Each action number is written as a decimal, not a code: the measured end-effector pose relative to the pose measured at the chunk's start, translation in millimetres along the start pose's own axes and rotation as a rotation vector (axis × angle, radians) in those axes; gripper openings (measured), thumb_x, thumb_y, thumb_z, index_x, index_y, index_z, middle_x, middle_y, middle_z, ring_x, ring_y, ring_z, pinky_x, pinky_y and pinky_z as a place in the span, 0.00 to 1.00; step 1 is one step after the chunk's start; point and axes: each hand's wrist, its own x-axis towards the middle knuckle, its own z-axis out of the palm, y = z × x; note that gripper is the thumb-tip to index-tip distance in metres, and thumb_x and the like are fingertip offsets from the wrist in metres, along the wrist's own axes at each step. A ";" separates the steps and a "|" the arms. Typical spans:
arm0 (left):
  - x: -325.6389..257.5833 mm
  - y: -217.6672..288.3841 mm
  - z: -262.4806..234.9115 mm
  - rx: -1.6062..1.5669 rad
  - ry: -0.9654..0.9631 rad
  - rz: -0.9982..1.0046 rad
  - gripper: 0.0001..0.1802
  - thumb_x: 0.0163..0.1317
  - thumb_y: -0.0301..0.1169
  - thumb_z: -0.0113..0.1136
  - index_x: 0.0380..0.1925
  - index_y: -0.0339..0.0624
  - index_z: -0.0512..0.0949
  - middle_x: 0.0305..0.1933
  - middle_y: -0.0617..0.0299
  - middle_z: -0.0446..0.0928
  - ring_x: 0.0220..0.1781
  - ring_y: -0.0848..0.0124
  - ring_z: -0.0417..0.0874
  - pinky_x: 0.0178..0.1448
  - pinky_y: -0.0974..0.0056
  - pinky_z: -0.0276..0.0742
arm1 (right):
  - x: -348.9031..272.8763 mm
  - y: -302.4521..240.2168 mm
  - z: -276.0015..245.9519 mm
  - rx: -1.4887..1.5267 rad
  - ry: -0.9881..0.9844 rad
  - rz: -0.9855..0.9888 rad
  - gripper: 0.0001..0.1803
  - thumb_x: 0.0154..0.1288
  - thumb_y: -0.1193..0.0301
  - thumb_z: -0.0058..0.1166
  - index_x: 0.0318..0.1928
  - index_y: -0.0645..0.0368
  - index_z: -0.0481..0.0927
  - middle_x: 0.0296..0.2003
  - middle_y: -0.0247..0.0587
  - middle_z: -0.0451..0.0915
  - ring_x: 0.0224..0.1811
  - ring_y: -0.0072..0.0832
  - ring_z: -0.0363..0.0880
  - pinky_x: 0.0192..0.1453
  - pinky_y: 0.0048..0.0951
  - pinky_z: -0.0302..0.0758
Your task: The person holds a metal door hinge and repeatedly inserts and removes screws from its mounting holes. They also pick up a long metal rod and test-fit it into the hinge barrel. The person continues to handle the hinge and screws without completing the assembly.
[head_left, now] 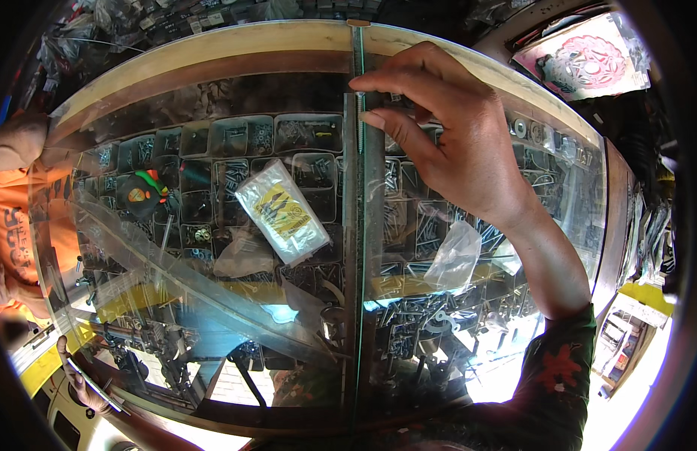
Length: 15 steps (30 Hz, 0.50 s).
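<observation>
My right hand (461, 139) reaches in from the right over a glass-topped case (206, 64). Its curled index finger and thumb close around a slim threaded bolt (360, 131), which lies along the metal strip (354, 225) dividing the two glass panes. The index fingertip is by the bolt's far end, the thumb against its side. At the lower left, past the case's near edge, my left hand (78, 379) grips a thin flat object (99, 389) seen almost edge-on; its kind cannot be made out. Left of the strip lies a clear plastic packet (282, 210) with a yellow label.
Beneath the glass, several dark compartments (309, 134) hold bolts, screws and washers. A black tape measure (143, 193) and a crumpled plastic bag (454, 255) lie at either side. At the far left stands a person in an orange shirt (14, 225). Strong reflections cover the near glass.
</observation>
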 end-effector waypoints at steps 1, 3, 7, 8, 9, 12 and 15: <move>-0.7 0.3 1.5 0.011 0.002 0.005 0.58 0.68 0.45 0.76 0.88 0.34 0.53 0.27 0.77 0.61 0.22 0.85 0.60 0.26 0.70 0.46 | 0.2 -0.3 -0.3 -0.005 0.001 -0.003 0.18 0.72 0.81 0.72 0.60 0.58 0.92 0.53 0.41 0.86 0.50 0.29 0.92 0.47 0.30 0.94; -2.4 0.7 4.2 0.011 0.007 0.009 0.59 0.68 0.45 0.76 0.88 0.34 0.53 0.27 0.76 0.62 0.21 0.86 0.60 0.25 0.71 0.45 | 0.6 -1.5 -1.8 -0.015 0.001 -0.009 0.20 0.70 0.79 0.75 0.61 0.57 0.92 0.54 0.41 0.87 0.51 0.29 0.91 0.44 0.30 0.91; -5.1 -0.1 5.2 -0.013 0.010 -0.006 0.59 0.68 0.45 0.76 0.89 0.34 0.52 0.28 0.76 0.63 0.22 0.86 0.60 0.26 0.71 0.46 | -0.3 -5.3 -7.9 0.001 -0.031 -0.014 0.26 0.64 0.74 0.82 0.63 0.54 0.92 0.57 0.40 0.87 0.50 0.29 0.88 0.42 0.31 0.82; -5.7 -0.2 4.2 -0.017 0.007 -0.009 0.59 0.68 0.45 0.76 0.89 0.34 0.52 0.28 0.76 0.63 0.22 0.85 0.60 0.26 0.71 0.47 | -0.3 -6.0 -8.7 0.009 -0.046 -0.002 0.28 0.63 0.73 0.83 0.64 0.54 0.92 0.57 0.40 0.87 0.50 0.29 0.87 0.42 0.31 0.81; -6.0 -0.5 3.0 -0.023 0.008 -0.011 0.59 0.68 0.45 0.76 0.89 0.34 0.52 0.28 0.75 0.63 0.22 0.85 0.61 0.27 0.71 0.47 | -0.4 -6.6 -9.1 0.018 -0.060 0.010 0.30 0.61 0.72 0.85 0.64 0.53 0.92 0.58 0.40 0.87 0.50 0.29 0.86 0.42 0.31 0.79; -7.6 -0.3 -1.6 -0.030 0.003 -0.016 0.59 0.68 0.45 0.76 0.89 0.34 0.52 0.28 0.75 0.63 0.23 0.85 0.61 0.27 0.71 0.47 | -1.4 -7.9 -8.7 -0.012 -0.055 -0.031 0.31 0.60 0.71 0.86 0.65 0.53 0.92 0.59 0.39 0.87 0.51 0.29 0.86 0.43 0.31 0.80; -8.8 1.4 -5.6 -0.032 0.000 -0.024 0.59 0.68 0.45 0.76 0.89 0.34 0.52 0.29 0.75 0.63 0.23 0.85 0.61 0.28 0.70 0.48 | -3.5 -9.2 -8.5 0.008 -0.058 -0.025 0.32 0.59 0.71 0.86 0.65 0.53 0.92 0.59 0.39 0.86 0.51 0.28 0.86 0.44 0.31 0.80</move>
